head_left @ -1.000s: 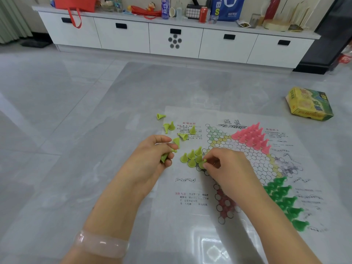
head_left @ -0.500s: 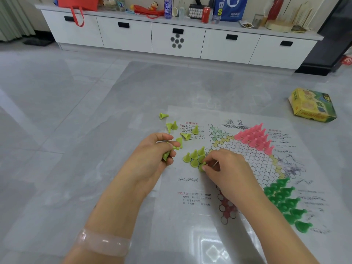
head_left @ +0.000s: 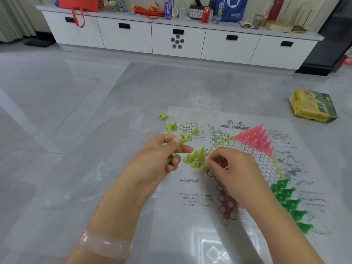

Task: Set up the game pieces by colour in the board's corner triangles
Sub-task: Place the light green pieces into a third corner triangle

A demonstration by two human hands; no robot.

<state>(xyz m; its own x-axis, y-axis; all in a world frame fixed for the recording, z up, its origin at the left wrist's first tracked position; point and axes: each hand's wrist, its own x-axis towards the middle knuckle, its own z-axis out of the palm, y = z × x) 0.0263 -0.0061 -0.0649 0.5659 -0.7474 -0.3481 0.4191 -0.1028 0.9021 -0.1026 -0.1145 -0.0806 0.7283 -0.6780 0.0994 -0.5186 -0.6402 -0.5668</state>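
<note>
Centre of the head view: the right hand (head_left: 231, 166) pinches a lime-green plastic cone piece (head_left: 202, 167) onto the printed paper board's (head_left: 247, 187) left triangle, left hand (head_left: 162, 159) gripping spares, so seat it upright without nudging neighbours.

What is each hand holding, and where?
Left hand grips a stack of lime pieces round its middle. Right hand pinches one lime piece at its top.

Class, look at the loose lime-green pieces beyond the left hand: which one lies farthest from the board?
The tipped-over lime piece on the bare floor, alone beyond the board's far-left corner; the other loose ones lie nearer, at or on the sheet's edge.
</note>
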